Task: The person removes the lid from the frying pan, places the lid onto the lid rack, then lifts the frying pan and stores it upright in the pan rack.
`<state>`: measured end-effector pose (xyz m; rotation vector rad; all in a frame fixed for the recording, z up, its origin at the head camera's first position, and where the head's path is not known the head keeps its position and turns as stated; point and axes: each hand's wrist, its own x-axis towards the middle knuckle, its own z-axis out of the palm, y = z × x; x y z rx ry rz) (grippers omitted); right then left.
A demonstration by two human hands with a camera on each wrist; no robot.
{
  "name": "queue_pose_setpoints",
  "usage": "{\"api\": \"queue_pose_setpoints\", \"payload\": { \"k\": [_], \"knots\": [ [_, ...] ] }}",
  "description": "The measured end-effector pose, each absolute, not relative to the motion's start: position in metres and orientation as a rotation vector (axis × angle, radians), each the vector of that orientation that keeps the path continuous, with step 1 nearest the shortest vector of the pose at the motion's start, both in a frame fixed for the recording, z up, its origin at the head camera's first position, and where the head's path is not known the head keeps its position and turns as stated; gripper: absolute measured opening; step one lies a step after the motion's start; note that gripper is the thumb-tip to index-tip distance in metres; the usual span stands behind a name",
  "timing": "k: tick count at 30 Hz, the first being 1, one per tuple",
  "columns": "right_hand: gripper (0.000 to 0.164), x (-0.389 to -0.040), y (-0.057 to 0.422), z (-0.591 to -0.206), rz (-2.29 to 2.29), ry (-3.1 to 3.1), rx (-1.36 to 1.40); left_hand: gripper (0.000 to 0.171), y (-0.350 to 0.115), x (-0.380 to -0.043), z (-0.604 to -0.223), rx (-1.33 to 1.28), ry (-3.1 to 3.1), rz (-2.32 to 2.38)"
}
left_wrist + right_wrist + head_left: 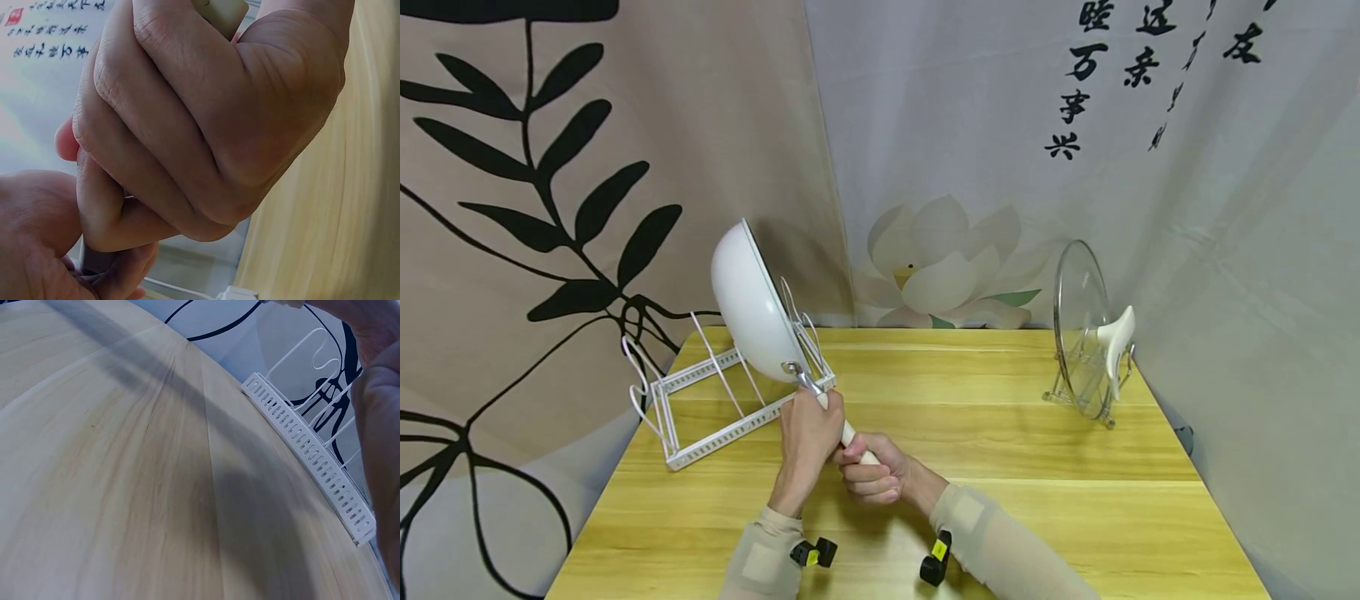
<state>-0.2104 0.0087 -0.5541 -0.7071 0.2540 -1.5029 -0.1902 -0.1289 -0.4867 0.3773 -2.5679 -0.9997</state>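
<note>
A white wok (752, 300) is tilted steeply on its side over the right end of a white wire rack (722, 433). Whether its bottom rests on the rack I cannot tell. My left hand (812, 429) grips the wok's cream handle (847, 433) close to the metal bracket. Farther back, my right hand (874, 471) wraps its fingers round the same handle, whose tip pokes out past the thumb. In the left wrist view, curled fingers fill the middle, with the handle's end (225, 15) showing at the top.
A glass lid (1078, 333) with a white knob (1118, 340) stands upright in a small wire stand (1063, 392) at the table's right rear. The wooden table (1037, 517) meets printed curtains (940, 125) behind. The rack's slotted rail (306, 450) shows in the right wrist view.
</note>
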Motion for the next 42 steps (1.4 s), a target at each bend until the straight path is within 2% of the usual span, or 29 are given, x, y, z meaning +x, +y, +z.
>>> {"api": "queue_pose_setpoints", "payload": {
  "k": [23, 42],
  "knots": [
    [0.031, -0.211, 0.012, -0.562, -1.504, 0.273, -0.677, 0.026, -0.13, -0.192, -0.497, 0.376, -2.568, -0.987],
    [0.023, -0.214, 0.017, -0.571, -1.523, 0.332, -0.656, 0.028, -0.129, -0.192, -0.502, 0.39, -2.571, -1.03]
  ]
}}
